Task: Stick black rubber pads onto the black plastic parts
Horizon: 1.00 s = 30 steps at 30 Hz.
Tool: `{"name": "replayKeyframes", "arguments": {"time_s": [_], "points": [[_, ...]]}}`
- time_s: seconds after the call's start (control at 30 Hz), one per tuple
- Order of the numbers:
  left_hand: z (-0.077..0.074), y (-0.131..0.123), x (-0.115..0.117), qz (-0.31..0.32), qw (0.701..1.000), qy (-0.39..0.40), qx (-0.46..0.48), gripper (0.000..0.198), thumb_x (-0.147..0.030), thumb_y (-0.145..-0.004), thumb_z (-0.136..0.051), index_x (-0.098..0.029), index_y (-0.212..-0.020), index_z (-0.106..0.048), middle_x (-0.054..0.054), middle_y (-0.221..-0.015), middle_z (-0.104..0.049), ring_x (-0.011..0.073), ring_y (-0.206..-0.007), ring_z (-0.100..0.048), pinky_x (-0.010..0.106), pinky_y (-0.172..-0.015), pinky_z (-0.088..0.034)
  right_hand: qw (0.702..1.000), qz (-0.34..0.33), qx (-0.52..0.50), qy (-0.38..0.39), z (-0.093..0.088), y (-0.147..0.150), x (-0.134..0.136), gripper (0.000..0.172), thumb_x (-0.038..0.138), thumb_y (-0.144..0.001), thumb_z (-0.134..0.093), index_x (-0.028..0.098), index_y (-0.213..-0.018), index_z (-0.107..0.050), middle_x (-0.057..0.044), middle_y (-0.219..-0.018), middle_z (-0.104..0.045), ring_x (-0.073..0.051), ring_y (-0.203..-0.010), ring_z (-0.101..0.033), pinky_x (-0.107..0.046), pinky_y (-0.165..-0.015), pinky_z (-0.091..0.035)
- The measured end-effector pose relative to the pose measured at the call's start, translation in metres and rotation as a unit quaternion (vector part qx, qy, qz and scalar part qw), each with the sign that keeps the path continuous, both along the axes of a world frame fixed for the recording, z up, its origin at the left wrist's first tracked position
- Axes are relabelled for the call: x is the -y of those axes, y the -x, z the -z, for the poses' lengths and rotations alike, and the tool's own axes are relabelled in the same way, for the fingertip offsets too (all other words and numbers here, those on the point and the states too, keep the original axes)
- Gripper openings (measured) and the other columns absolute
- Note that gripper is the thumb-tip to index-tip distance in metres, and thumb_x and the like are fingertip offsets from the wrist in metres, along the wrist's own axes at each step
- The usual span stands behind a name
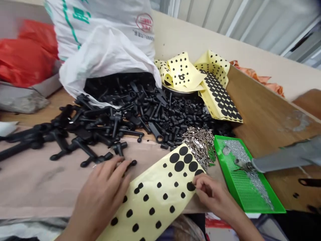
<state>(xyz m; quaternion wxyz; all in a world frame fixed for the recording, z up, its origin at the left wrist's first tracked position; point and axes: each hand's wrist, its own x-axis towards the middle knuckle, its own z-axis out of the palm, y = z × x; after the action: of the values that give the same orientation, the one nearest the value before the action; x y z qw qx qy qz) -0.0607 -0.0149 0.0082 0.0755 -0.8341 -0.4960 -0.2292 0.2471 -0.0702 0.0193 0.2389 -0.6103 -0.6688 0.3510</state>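
A yellow backing sheet [160,194] dotted with black round pads lies across the front of the table. My left hand [100,197] rests flat on the sheet's left edge, fingers stretched out toward a black plastic handle [125,162]. My right hand [210,194] is at the sheet's right edge, its fingertips pinched on a black round pad [191,186].
A heap of black plastic parts [140,110] spills from a white bag [105,57]. Small metal pieces [199,144] lie beside a green tray [253,194]. More yellow pad sheets [218,90] lie at the back. A grey tool [288,155] reaches in from the right.
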Motion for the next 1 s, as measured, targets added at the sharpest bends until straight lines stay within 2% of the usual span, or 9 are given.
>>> {"name": "replayKeyframes", "arguments": {"time_s": [0.17, 0.27, 0.43, 0.6, 0.67, 0.77, 0.87, 0.93, 1.0], "points": [[0.008, 0.025, -0.005, -0.109, 0.992, 0.01, -0.068, 0.039, -0.043, -0.092, -0.036, -0.016, -0.11, -0.058, 0.008, -0.089, -0.058, 0.0262, -0.086, -0.055, 0.038, -0.078, -0.047, 0.998, 0.02, -0.029, 0.051, -0.006, -0.003, 0.011, 0.011, 0.014, -0.079, -0.05, 0.02, -0.069, -0.047, -0.004, -0.096, -0.064, -0.012, -0.06, -0.054, -0.024, -0.055, -0.042], [0.007, 0.042, 0.001, -0.152, 0.981, 0.094, -0.072, 0.033, -0.043, -0.091, -0.037, -0.021, -0.101, -0.059, 0.005, -0.088, -0.063, 0.0235, -0.082, -0.06, 0.032, -0.069, -0.047, 0.996, 0.029, -0.06, 0.063, -0.008, -0.009, 0.014, 0.014, 0.022, -0.081, -0.053, 0.02, -0.067, -0.05, -0.008, -0.102, -0.064, -0.017, -0.073, -0.061, -0.025, -0.06, -0.047], [-0.005, 0.052, 0.004, -0.217, 0.951, 0.215, 0.05, 0.03, -0.044, -0.084, -0.043, -0.018, -0.092, -0.056, 0.009, -0.084, -0.065, 0.0263, -0.079, -0.064, 0.036, -0.069, -0.048, 0.994, 0.04, -0.097, -0.005, -0.009, -0.012, 0.001, 0.023, 0.036, -0.082, -0.057, 0.021, -0.065, -0.057, -0.011, -0.109, -0.062, -0.026, -0.098, -0.06, -0.03, -0.073, -0.051], [-0.01, 0.051, -0.009, -0.242, 0.897, 0.298, 0.222, 0.05, -0.033, -0.074, -0.049, -0.015, -0.12, -0.044, -0.005, -0.059, -0.049, 0.0197, -0.056, -0.054, 0.029, -0.054, -0.039, 0.991, -0.032, -0.131, -0.009, -0.012, 0.016, -0.016, 0.016, 0.032, -0.079, -0.06, 0.022, -0.067, -0.058, -0.011, -0.105, -0.063, -0.029, -0.103, -0.058, -0.032, -0.077, -0.05], [-0.011, 0.043, -0.006, -0.2, 0.833, 0.369, 0.361, 0.055, -0.033, -0.07, -0.054, -0.014, -0.12, -0.045, -0.006, -0.06, -0.048, 0.0167, -0.055, -0.051, 0.026, -0.053, -0.037, 0.984, -0.051, -0.17, -0.001, -0.015, 0.032, -0.02, 0.014, 0.029, -0.077, -0.061, 0.022, -0.066, -0.057, -0.01, -0.102, -0.063, -0.026, -0.095, -0.06, -0.032, -0.076, -0.049], [-0.016, 0.02, 0.004, -0.115, 0.67, 0.485, 0.55, 0.052, -0.033, -0.065, -0.064, -0.017, -0.112, -0.049, -0.001, -0.073, -0.057, 0.0143, -0.062, -0.055, 0.024, -0.057, -0.04, 0.962, -0.048, -0.268, 0.021, -0.019, 0.052, -0.026, 0.015, 0.03, -0.075, -0.064, 0.021, -0.066, -0.056, -0.008, -0.096, -0.062, -0.023, -0.086, -0.06, -0.032, -0.077, -0.048], [-0.022, -0.011, 0.014, -0.036, 0.527, 0.551, 0.647, 0.049, -0.031, -0.062, -0.07, -0.018, -0.106, -0.053, 0.001, -0.082, -0.062, 0.0129, -0.064, -0.058, 0.023, -0.058, -0.042, 0.926, -0.048, -0.371, 0.055, -0.02, 0.061, -0.031, 0.016, 0.032, -0.074, -0.066, 0.02, -0.068, -0.057, -0.008, -0.097, -0.06, -0.021, -0.087, -0.058, -0.031, -0.075, -0.047], [-0.024, -0.031, 0.015, 0.005, 0.475, 0.568, 0.672, 0.045, -0.029, -0.064, -0.068, -0.017, -0.104, -0.053, 0.002, -0.082, -0.062, 0.012, -0.06, -0.059, 0.02, -0.052, -0.04, 0.904, -0.036, -0.421, 0.071, -0.021, 0.063, -0.034, 0.017, 0.033, -0.073, -0.067, 0.02, -0.068, -0.057, -0.007, -0.098, -0.059, -0.021, -0.088, -0.057, -0.03, -0.076, -0.045], [-0.024, -0.046, 0.014, 0.035, 0.448, 0.585, 0.675, 0.042, -0.029, -0.07, -0.062, -0.017, -0.109, -0.051, 0.001, -0.072, -0.061, 0.0109, -0.053, -0.057, 0.018, -0.044, -0.034, 0.89, -0.017, -0.448, 0.08, -0.02, 0.061, -0.034, 0.019, 0.033, -0.072, -0.069, 0.019, -0.067, -0.057, -0.006, -0.097, -0.059, -0.021, -0.088, -0.056, -0.029, -0.076, -0.044]]}}
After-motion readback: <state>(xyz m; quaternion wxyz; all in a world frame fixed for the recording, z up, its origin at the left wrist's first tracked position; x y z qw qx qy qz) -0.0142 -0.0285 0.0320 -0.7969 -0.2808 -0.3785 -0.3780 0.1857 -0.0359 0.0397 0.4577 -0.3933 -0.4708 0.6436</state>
